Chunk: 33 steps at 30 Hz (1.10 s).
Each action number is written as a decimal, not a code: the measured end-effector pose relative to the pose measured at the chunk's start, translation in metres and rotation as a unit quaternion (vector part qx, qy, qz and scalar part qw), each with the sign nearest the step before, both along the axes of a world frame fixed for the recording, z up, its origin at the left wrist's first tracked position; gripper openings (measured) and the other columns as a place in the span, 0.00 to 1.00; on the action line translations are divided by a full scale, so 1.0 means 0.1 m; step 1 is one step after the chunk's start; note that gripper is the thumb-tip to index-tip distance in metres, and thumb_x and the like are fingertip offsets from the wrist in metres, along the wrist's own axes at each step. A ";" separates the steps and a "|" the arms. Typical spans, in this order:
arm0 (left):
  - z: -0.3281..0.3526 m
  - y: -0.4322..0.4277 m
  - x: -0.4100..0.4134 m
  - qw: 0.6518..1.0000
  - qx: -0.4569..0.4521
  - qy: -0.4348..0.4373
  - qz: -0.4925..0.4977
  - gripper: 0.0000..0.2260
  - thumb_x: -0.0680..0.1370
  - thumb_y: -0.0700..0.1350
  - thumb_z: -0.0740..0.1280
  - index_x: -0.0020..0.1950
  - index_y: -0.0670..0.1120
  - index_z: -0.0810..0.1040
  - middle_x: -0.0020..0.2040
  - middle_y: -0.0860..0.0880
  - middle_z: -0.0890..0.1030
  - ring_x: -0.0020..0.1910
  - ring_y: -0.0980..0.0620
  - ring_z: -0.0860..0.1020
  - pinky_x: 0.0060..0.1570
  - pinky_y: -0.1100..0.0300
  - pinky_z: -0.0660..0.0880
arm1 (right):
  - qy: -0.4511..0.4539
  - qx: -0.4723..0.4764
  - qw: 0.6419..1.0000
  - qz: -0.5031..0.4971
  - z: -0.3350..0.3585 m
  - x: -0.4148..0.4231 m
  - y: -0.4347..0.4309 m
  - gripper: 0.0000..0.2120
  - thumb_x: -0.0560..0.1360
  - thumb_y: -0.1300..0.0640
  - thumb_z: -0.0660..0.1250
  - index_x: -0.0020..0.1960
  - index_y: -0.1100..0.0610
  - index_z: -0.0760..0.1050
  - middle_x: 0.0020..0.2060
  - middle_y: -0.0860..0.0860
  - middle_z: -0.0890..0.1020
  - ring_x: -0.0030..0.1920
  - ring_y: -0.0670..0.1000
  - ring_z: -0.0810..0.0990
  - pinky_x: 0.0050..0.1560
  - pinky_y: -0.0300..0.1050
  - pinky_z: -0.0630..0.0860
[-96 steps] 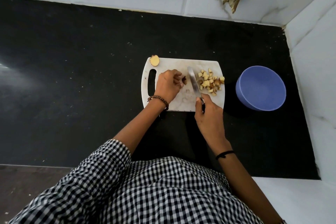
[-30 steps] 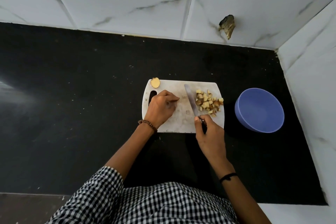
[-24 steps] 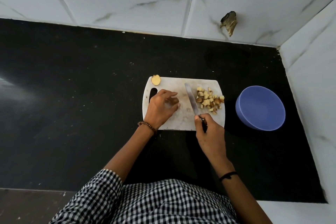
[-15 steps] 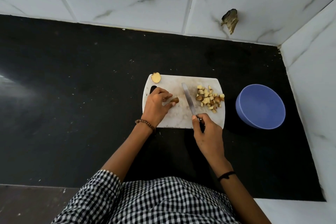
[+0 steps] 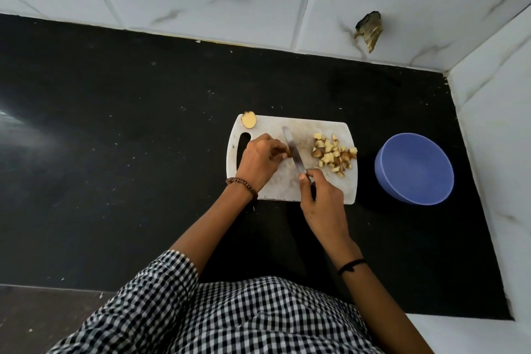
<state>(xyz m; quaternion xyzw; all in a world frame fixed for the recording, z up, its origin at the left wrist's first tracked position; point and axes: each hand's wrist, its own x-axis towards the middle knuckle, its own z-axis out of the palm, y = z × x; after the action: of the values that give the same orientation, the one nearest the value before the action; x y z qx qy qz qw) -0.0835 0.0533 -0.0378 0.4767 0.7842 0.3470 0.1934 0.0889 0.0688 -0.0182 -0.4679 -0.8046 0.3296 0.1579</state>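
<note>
L hand [image 5: 260, 162] pinches a small brown veg piece [image 5: 284, 154] w/ curled fingertips, approx. mid-left on the white cutting board [image 5: 304, 128], toward the black bench's [image 5: 115, 152] right end. R hand [image 5: 321, 201] is wrapped round the knife [image 5: 293, 149] handle at the board's near edge, blade right against the piece. Diced pile [image 5: 333, 156] on the board's right side, slice [image 5: 248, 120] at its far-left corner. Blue bowl [image 5: 413, 168] sits on the bench near the board's right edge.

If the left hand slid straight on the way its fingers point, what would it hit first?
Likely the knife blade, just past the small piece the left hand pinches, though its height is hard to judge. Farther on lies the chopped pile.
</note>
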 end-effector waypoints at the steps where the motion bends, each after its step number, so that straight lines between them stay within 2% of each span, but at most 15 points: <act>1: -0.01 0.01 0.02 1.000 0.003 -0.002 0.001 0.06 0.73 0.41 0.73 0.50 0.46 0.84 0.46 0.48 0.80 0.42 0.56 0.78 0.47 0.64 0.77 | -0.003 0.003 1.000 -0.001 0.00 -0.01 0.01 0.10 0.84 0.50 0.58 0.55 0.54 0.74 0.36 0.46 0.77 0.36 0.44 0.76 0.34 0.45 0.74; 4: -0.02 0.01 0.04 1.000 0.003 -0.005 0.013 0.06 0.73 0.41 0.73 0.49 0.45 0.84 0.46 0.48 0.80 0.41 0.56 0.78 0.47 0.64 0.77 | -0.014 0.020 1.000 -0.001 -0.01 -0.03 0.00 0.10 0.84 0.51 0.57 0.54 0.56 0.74 0.37 0.49 0.78 0.37 0.49 0.78 0.35 0.51 0.76; 9: -0.01 0.03 0.03 1.000 -0.016 -0.002 0.013 0.06 0.74 0.42 0.73 0.50 0.46 0.84 0.46 0.49 0.79 0.42 0.56 0.78 0.47 0.63 0.77 | -0.064 0.059 0.996 0.006 -0.05 -0.06 -0.03 0.12 0.84 0.52 0.56 0.55 0.57 0.74 0.39 0.50 0.78 0.38 0.51 0.79 0.35 0.50 0.77; 13: -0.01 0.05 0.04 1.000 -0.026 0.004 0.011 0.05 0.74 0.41 0.72 0.49 0.46 0.84 0.47 0.49 0.78 0.43 0.55 0.78 0.46 0.61 0.78 | -0.119 0.085 0.989 0.016 -0.10 -0.08 -0.01 0.21 0.84 0.49 0.52 0.67 0.58 0.74 0.44 0.54 0.81 0.42 0.54 0.81 0.40 0.54 0.80; 16: -0.03 0.06 0.04 1.000 -0.020 0.014 0.010 0.04 0.74 0.40 0.71 0.48 0.45 0.83 0.46 0.48 0.77 0.41 0.53 0.78 0.44 0.58 0.79 | -0.124 0.087 0.988 0.023 -0.09 -0.12 -0.01 0.22 0.84 0.50 0.54 0.73 0.58 0.70 0.46 0.55 0.81 0.43 0.56 0.81 0.41 0.55 0.81; 21: -0.04 0.06 0.04 1.000 -0.014 0.026 0.007 0.04 0.74 0.39 0.72 0.48 0.44 0.83 0.45 0.48 0.77 0.40 0.53 0.78 0.43 0.58 0.79 | -0.126 0.078 0.989 0.019 -0.07 -0.16 0.04 0.21 0.85 0.51 0.55 0.74 0.58 0.69 0.45 0.56 0.81 0.44 0.56 0.81 0.42 0.55 0.80; 27: -0.04 0.04 0.06 0.999 -0.013 0.031 0.002 0.05 0.75 0.38 0.70 0.49 0.44 0.84 0.45 0.49 0.77 0.40 0.56 0.75 0.41 0.67 0.72 | -0.147 0.078 0.985 0.031 -0.08 -0.30 0.08 0.22 0.85 0.50 0.54 0.77 0.57 0.65 0.47 0.56 0.81 0.46 0.58 0.81 0.41 0.55 0.80; 33: -0.04 0.05 0.07 0.999 -0.018 0.030 0.010 0.05 0.75 0.39 0.70 0.50 0.44 0.84 0.46 0.49 0.77 0.41 0.55 0.77 0.43 0.65 0.76 | -0.158 0.074 0.984 0.037 -0.07 -0.17 -0.01 0.22 0.85 0.50 0.53 0.76 0.57 0.65 0.46 0.57 0.81 0.44 0.58 0.82 0.41 0.57 0.81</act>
<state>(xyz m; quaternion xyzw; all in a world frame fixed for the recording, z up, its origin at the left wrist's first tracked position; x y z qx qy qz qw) -0.0765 0.0583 -0.0420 0.4752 0.8004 0.3207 0.1752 0.0719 0.0679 -0.0254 -0.4709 -0.8584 0.1969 0.0509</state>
